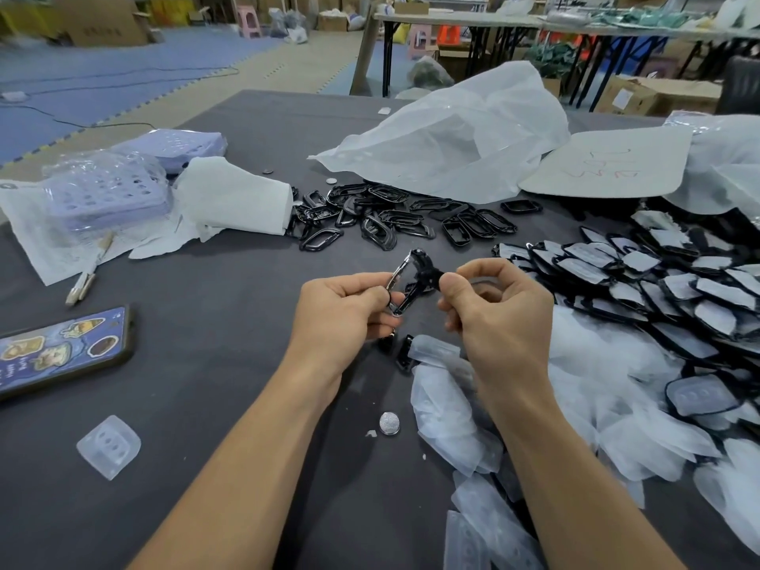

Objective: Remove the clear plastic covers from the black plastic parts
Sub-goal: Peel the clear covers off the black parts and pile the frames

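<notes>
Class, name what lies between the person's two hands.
A black oval plastic part, pinched by both the left hand and the right hand, as the head view shows.

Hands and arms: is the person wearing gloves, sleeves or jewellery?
No. The left hand and right hand are bare, without gloves or visible rings. The left forearm and right forearm are uncovered down to the frame edge: no sleeve, watch or band shows.

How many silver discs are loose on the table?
2. One silver disc lies in the foreground, left of the clear covers; the other disc sits far back by the black frames. More may be hidden.
</notes>
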Tool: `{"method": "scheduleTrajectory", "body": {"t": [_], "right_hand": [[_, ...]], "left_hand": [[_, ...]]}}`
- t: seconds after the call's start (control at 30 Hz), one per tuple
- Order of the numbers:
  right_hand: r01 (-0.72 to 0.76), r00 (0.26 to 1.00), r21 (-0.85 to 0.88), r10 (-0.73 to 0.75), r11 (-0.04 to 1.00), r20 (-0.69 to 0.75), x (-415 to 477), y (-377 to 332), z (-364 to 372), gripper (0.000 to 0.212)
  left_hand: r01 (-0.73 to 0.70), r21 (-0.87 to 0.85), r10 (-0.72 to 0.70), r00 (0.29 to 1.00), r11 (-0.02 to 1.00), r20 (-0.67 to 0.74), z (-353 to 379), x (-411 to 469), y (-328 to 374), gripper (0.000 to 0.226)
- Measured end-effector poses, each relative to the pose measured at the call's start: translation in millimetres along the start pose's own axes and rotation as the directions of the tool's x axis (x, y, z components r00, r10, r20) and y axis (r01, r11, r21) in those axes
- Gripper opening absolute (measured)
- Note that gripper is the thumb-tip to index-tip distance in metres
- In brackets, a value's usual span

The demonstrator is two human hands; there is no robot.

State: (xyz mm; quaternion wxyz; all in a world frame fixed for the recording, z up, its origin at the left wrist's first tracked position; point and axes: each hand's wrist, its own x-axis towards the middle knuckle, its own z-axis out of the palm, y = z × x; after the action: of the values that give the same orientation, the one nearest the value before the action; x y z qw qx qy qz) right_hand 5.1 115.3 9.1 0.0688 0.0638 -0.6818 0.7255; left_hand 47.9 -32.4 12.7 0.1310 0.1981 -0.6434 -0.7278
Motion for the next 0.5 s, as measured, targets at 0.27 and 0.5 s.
{"method": "scheduleTrajectory", "body": {"t": [0.27,0.5], "right_hand": [[0.356,0.934,-0.383,-0.321,0.852,0.153,-6.0,-0.9,-4.0,0.01],[0.417,0.908,-0.452,-0.384,0.788,0.17,-8.7,4.4,2.9,0.013]], "left_hand": [[-0.049,0.119,0.053,0.998,0.992,-0.03,-1.6,-1.1,-3.8,0.028],[-0.061,0.14,0.054,0.997,0.988,0.054,-3.9,-1.6,-3.0,0.037]]}}
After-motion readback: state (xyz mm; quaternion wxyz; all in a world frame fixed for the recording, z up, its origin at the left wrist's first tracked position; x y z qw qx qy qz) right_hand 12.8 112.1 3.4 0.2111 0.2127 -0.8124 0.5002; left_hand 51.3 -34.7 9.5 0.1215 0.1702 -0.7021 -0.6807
